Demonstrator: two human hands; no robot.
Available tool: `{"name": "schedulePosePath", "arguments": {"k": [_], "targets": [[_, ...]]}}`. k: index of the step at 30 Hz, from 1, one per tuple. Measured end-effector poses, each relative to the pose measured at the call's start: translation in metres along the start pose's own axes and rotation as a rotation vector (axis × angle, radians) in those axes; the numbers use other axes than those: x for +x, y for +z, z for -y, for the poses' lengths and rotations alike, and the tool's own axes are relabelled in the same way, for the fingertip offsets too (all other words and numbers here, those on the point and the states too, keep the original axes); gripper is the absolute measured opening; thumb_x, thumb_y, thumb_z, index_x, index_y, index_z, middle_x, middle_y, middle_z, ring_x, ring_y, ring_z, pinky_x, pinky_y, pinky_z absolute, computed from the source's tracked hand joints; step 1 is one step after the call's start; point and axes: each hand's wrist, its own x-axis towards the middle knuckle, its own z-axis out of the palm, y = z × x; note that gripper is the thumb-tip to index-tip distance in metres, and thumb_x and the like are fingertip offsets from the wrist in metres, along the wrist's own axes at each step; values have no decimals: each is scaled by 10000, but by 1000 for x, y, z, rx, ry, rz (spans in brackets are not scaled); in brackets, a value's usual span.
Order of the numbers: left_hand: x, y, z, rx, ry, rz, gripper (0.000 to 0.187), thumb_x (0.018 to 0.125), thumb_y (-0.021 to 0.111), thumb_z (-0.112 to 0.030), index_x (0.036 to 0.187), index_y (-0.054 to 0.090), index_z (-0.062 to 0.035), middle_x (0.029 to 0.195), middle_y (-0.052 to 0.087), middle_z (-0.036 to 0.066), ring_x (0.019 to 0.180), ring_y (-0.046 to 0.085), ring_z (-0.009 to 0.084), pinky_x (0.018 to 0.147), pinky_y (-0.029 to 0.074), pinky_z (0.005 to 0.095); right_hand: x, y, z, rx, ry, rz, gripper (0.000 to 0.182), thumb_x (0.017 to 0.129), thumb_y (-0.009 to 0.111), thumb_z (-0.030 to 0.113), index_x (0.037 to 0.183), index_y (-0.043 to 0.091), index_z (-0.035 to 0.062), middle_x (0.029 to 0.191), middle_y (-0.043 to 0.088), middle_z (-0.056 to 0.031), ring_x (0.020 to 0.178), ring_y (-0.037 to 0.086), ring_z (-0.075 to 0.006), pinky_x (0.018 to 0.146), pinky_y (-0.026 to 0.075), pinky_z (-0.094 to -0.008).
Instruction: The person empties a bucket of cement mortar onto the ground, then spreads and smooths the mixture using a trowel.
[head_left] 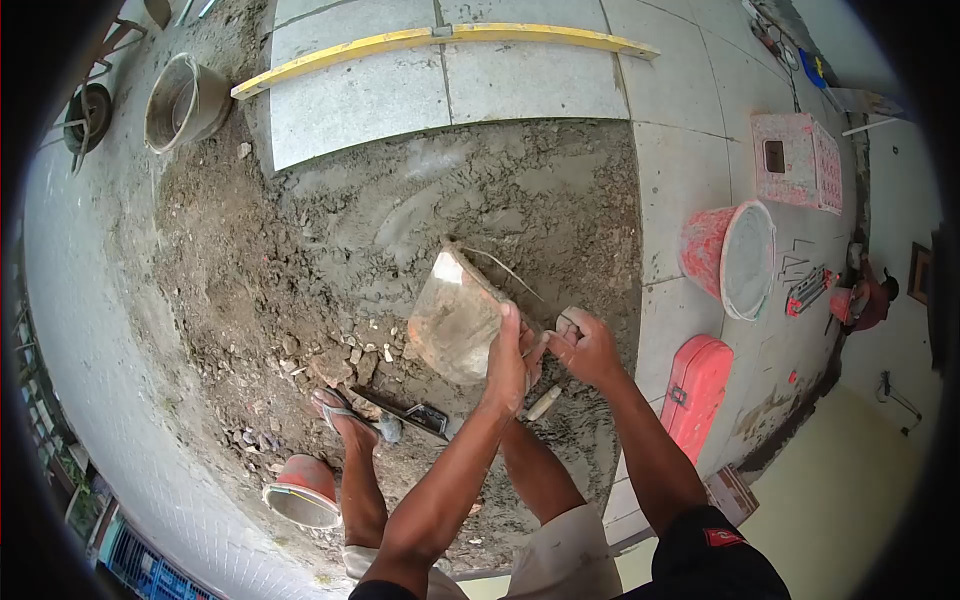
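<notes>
A mortar-stained bucket (450,325) is tilted over the wet mortar bed (420,190), its mouth turned away from me. My left hand (510,360) is closed on the near right part of its rim. A thin wire handle (505,265) arcs out beyond the rim. My right hand (587,348) has its fingers curled in beside the rim, close to my left hand. What those fingers hold, if anything, is hidden. Below my hands a tool with a pale handle (543,403) lies on the mortar.
A yellow straightedge (530,35) rests on grey tiles (350,90) at the far side. Buckets (185,105) (735,262) (305,490) stand around the bed. A red case (695,395) and a pink-red crate (797,160) are on the right. Rubble (335,370) lies near my sandalled foot.
</notes>
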Motion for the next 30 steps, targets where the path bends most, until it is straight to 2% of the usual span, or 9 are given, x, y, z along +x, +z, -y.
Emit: {"name": "schedulePosePath", "arguments": {"k": [4,9,10,14,19,21,23,25,30], "targets": [[47,54,11,163,-130,25,1283,875,403,-894,1555,138,162,1548,299,300,1436,374,397,1210,306,463,50,-30,-65,193,-161,-234,396,793,821,281,1022,608,37,867,595,-99,781,574,-210,797,513,-337],[51,68,11,10,41,-106,1048,952,499,-758,1456,369,151,1461,446,247,1394,460,353,1170,339,449,55,-52,-63,37,-211,162,472,780,837,213,1156,603,53,1014,617,-95,910,630,-232,841,542,-365],[54,74,6,51,67,-135,944,918,497,-809,1307,474,51,1219,513,150,1192,533,283,1103,382,428,47,-49,-54,7,-262,78,397,833,795,196,1153,609,54,995,614,-104,886,631,-256,798,541,-403],[121,92,-14,129,-47,-12,714,925,568,-752,1072,530,-54,997,464,62,1041,553,259,1041,412,398,82,-23,-90,-39,-245,-339,230,918,690,128,1126,612,66,967,596,-125,834,619,-294,747,514,-444],[181,158,-66,-186,-52,-46,807,949,624,-648,1247,598,102,1253,636,197,1245,593,277,1137,389,380,212,-67,-127,-112,-52,-471,170,877,748,151,986,675,42,927,631,-168,915,640,-360,779,509,-448],[128,166,-100,321,446,192,814,942,710,-519,1441,499,88,1484,517,276,1392,511,316,1171,366,401,278,-79,-183,248,174,-317,170,846,783,167,882,684,34,829,641,-163,873,644,-341,771,510,-438],[96,116,-104,890,795,-144,736,935,756,-378,1494,482,16,1478,525,250,1378,519,319,1165,374,416,276,-79,-151,-59,146,-403,193,844,796,174,876,665,35,813,636,-134,785,634,-307,736,505,-428],[87,55,-95,933,662,-381,861,888,793,-411,1539,414,6,1545,454,241,1407,487,347,1155,398,433,267,-68,-159,-117,69,-477,191,844,796,160,873,654,36,798,626,-118,748,616,-293,721,502,-420],[116,16,-30,288,568,-368,822,899,809,-277,1556,374,-39,1478,504,215,1317,543,284,1083,466,403,230,-53,-124,-138,83,-548,138,882,732,17,858,596,20,773,603,-63,664,560,-183,685,480,-322]]}}
